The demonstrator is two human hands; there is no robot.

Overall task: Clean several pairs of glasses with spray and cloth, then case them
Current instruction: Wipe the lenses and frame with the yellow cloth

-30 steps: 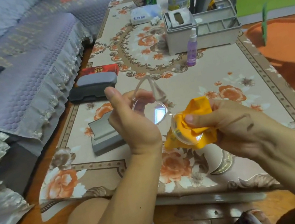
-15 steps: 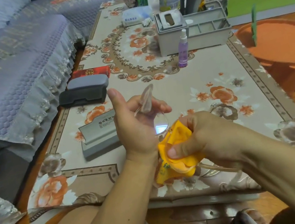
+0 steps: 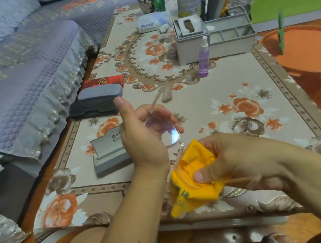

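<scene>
My left hand [image 3: 144, 143] curls around one lens of the clear-framed glasses [image 3: 169, 134], thumb stuck up, one temple arm pointing away over the table [image 3: 234, 87]. My right hand [image 3: 238, 161] pinches the yellow cloth [image 3: 190, 188] around the other lens, thumb pressing on top. The purple spray bottle [image 3: 203, 59] stands farther back; a gray case [image 3: 108, 153] lies open beside my left wrist.

Readable text on the bench

The white tissue pack [image 3: 152, 22] near the far edge carries blue Chinese characters; other prints are too blurred.
</scene>
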